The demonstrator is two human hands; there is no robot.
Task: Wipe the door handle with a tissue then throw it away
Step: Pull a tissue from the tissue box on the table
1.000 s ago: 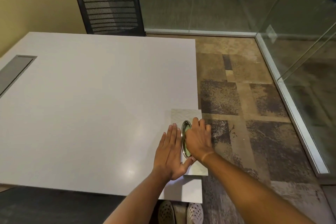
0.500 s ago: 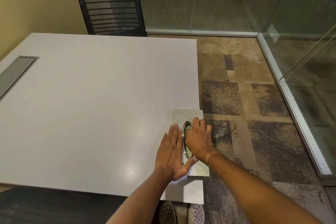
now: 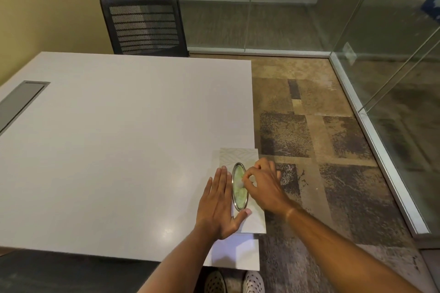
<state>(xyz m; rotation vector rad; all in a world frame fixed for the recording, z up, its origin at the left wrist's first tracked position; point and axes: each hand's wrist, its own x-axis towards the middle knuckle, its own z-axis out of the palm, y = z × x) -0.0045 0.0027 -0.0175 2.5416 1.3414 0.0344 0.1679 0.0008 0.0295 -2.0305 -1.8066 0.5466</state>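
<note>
Right hand (image 3: 263, 185) now pinching tissue (image 3: 245, 182).

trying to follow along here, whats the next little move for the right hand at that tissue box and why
Probably draw the right hand straight up to pull a tissue free. Its fingertips pinch pale tissue at the oval opening of the tissue box, while the left hand lies flat beside it, bracing the box.

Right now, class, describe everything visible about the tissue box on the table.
The tissue box is flat, pale and patterned, apparently card, with a metal-rimmed oval opening showing greenish tissue. It lies at the table's right edge. The left hand presses flat on it; the right hand pinches at the opening.
</note>
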